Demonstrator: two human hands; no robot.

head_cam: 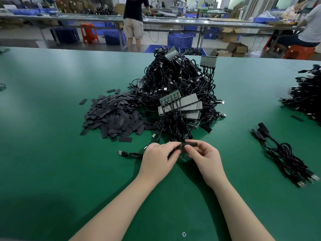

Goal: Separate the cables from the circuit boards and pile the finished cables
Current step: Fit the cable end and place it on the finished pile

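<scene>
Your left hand (159, 158) and right hand (204, 156) meet at the middle of the frame. Each pinches one end of a cable's small black end piece (190, 144). You seem to be working on one cable. Next, put it on the finished cables (284, 155) at the right. The big pile (178, 87) waits above.

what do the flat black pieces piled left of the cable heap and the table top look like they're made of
Flat black pieces: probably matte plastic or rubbery sleeving, like heat-shrink; dull, thin, flattened, cut to short lengths. Table top: looks like a green rubber or vinyl mat; smooth, seamless, with a soft sheen from the overhead lights.
</scene>
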